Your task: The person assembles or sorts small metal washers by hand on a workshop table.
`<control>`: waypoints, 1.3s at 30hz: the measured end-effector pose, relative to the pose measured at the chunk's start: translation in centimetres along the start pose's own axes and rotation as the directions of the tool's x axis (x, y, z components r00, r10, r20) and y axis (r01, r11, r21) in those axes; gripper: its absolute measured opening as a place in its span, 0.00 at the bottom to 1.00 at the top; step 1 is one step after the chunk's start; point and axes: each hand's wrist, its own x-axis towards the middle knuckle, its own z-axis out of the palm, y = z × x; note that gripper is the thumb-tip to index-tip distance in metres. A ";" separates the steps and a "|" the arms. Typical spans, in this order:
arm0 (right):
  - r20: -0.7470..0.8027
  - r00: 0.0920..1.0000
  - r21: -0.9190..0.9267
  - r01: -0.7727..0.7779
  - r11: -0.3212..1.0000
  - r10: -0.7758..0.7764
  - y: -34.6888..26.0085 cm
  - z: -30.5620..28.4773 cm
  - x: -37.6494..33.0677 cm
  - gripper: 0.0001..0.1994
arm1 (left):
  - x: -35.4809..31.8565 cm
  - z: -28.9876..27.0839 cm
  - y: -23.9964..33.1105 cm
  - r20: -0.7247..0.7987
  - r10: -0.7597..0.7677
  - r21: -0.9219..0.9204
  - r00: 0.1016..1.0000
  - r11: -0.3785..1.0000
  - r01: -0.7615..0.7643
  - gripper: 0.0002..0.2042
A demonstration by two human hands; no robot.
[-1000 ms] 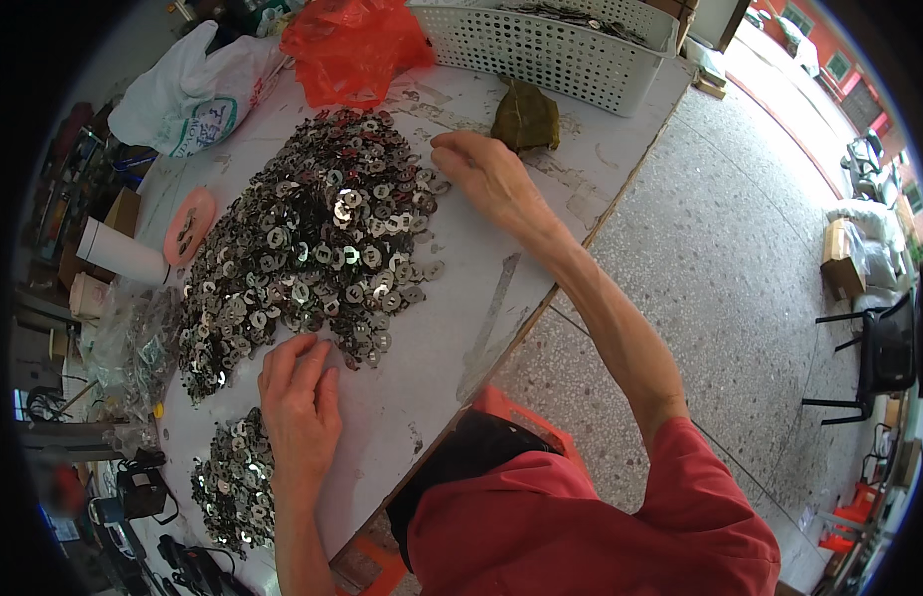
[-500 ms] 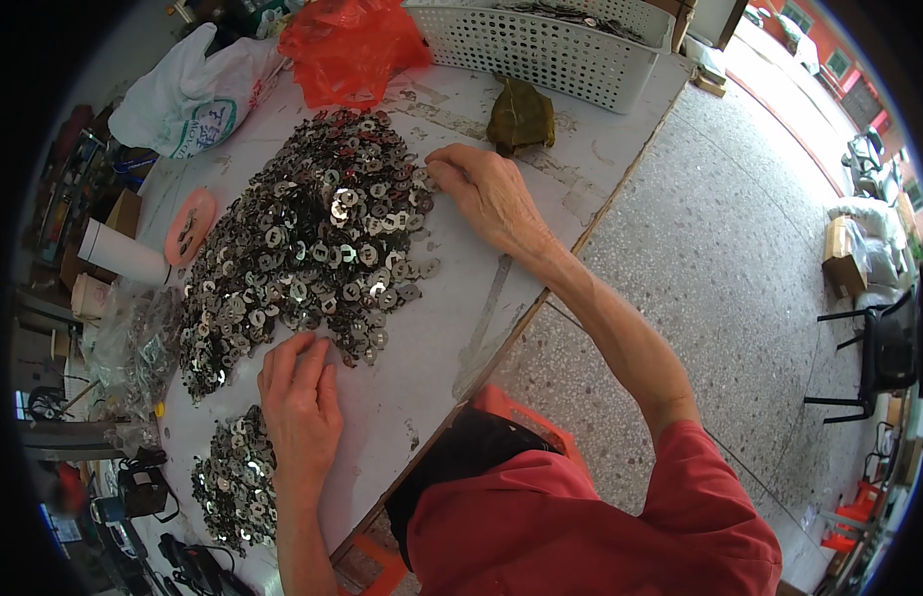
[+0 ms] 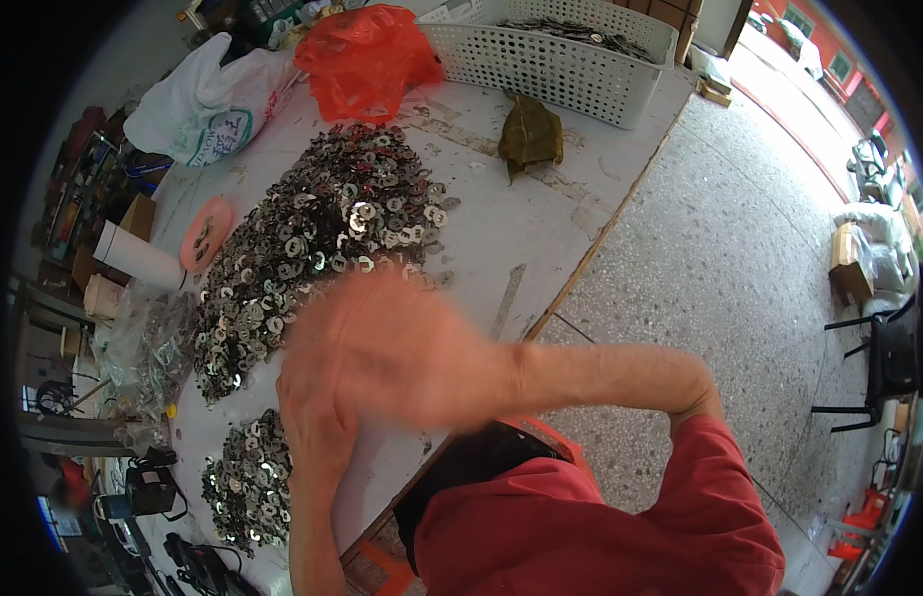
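Observation:
A large heap of small round metal pieces with cut-out centres lies on the white table. A smaller pile of the same pieces sits nearer, left of my left forearm. My right hand, smeared by motion, is over the near edge of the large heap and in front of my left hand. Because of the blur, neither its fingers nor anything in them can be made out. My left hand rests low between the two piles, its fingers mostly covered by the right.
A white perforated basket with metal pieces stands at the far edge, near a red plastic bag, a white plastic bag and a dry brown leaf. Left are a pink dish and a white cylinder.
My right hand has swung from the heap's far right edge back toward me, across my left hand. My left hand stays near its place. The whole view has shifted slightly.

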 end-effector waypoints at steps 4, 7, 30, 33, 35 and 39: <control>0.086 0.995 0.200 0.025 0.980 -0.042 -1.7 -1.7 0.0 0.15 | 0.0 0.0 -0.2 0.023 -0.032 -0.093 0.999 0.995 0.034 0.13; -0.307 0.608 0.236 -0.697 0.677 0.732 0.9 -6.8 0.9 0.11 | -0.6 0.0 -0.4 0.001 -0.002 0.016 1.000 1.000 0.002 0.13; 0.519 0.819 0.132 -0.358 0.924 0.243 3.7 6.6 4.9 0.07 | 0.0 -1.4 -2.2 -0.137 -0.051 -0.006 0.989 0.999 0.051 0.14; 0.289 0.932 0.053 -0.244 0.968 0.219 5.3 9.0 2.2 0.04 | 0.2 -1.8 -2.7 -0.155 -0.091 -0.024 0.984 0.996 0.089 0.13; 0.201 0.963 0.016 -0.185 0.983 0.178 4.9 9.0 1.6 0.03 | -0.1 -2.0 -3.0 -0.152 -0.122 -0.034 0.981 0.992 0.118 0.13; 0.266 0.946 0.041 -0.202 0.979 0.184 4.5 8.7 1.1 0.05 | -0.2 -2.2 -3.2 -0.162 -0.176 -0.023 0.971 0.984 0.175 0.13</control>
